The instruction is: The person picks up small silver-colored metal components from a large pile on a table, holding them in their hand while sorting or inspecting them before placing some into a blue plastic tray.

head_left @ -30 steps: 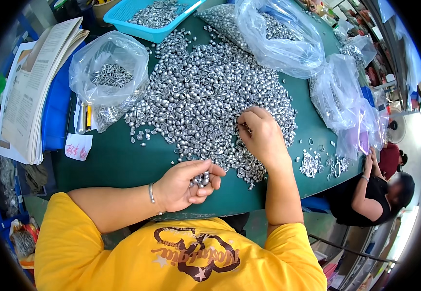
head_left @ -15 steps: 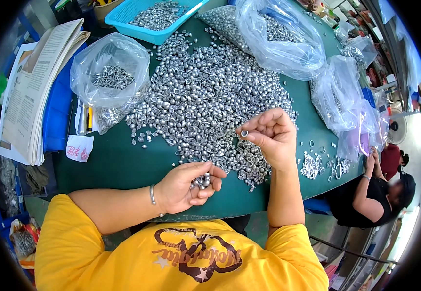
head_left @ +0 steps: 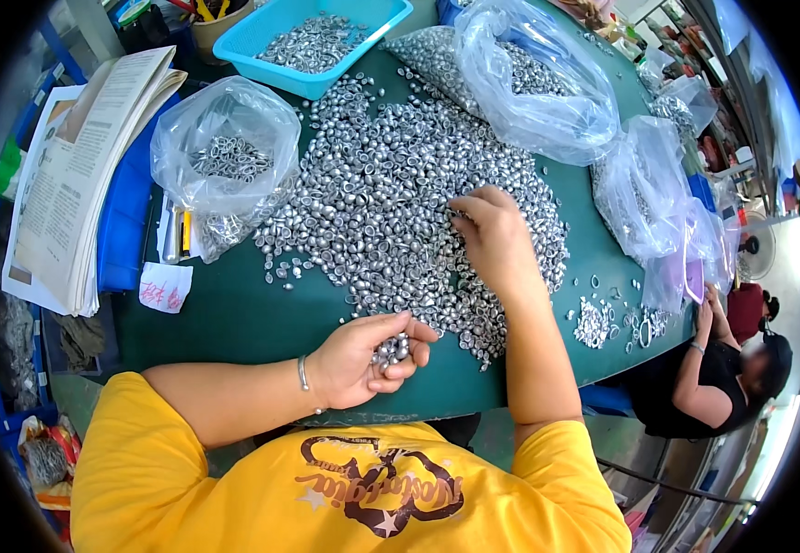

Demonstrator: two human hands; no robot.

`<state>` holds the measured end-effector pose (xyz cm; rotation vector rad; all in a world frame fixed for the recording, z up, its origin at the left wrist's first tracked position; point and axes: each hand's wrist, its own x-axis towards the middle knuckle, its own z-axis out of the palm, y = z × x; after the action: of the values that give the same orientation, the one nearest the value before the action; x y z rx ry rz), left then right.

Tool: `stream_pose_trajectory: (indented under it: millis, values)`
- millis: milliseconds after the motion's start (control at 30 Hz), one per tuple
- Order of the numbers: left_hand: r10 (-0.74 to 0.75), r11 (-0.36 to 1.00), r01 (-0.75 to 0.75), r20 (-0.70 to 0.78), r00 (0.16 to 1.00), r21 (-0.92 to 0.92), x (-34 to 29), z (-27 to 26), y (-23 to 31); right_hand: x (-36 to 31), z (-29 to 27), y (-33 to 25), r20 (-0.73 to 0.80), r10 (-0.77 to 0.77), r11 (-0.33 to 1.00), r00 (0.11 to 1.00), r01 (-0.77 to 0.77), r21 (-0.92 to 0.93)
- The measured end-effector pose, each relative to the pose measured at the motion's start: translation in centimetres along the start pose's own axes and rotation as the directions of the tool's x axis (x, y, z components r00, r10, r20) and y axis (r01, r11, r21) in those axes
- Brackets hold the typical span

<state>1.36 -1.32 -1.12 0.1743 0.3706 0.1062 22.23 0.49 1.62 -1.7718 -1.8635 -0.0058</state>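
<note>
A broad pile of small silver metal caps, rounded with hollow undersides, lies on the green table. Near the table's front edge, my left hand is cupped palm up, its fingers curled around several metal caps. My right hand is over the right part of the pile, back of the hand upward. Its thumb and forefinger are bent close together at the caps; what lies between their tips cannot be made out.
Left of the pile are a clear bag of metal pieces, a blue bin and papers. Behind stand a light-blue basket and a large plastic bag. Scattered rings lie at right, near another person.
My right hand has gone from holding up one small metal cap to reaching down over the pile, knuckles up. My left hand still holds its caps. The whole view has shifted slightly.
</note>
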Motion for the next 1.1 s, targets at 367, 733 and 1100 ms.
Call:
stream_pose_trajectory:
  millis: [367, 733, 1100]
  values:
    - [-0.008, 1.000, 0.008, -0.031, 0.999, -0.001, -0.3, 0.0, 0.0, -1.2, -1.1, 1.4, 0.500, 0.297, -0.056, 0.813, -0.508, 0.859]
    - [-0.023, 1.000, 0.023, -0.016, 1.000, -0.016, -0.1, 0.0, 0.1, -2.0, -3.0, -1.7, 0.551, -0.022, 0.401, 0.834, -0.498, 0.769]
    - [-0.030, 0.999, 0.029, -0.023, 0.999, -0.016, -0.2, -0.1, 0.1, -0.6, 0.5, 0.8, -0.016, 0.063, 0.998, 0.998, -0.064, -0.026]
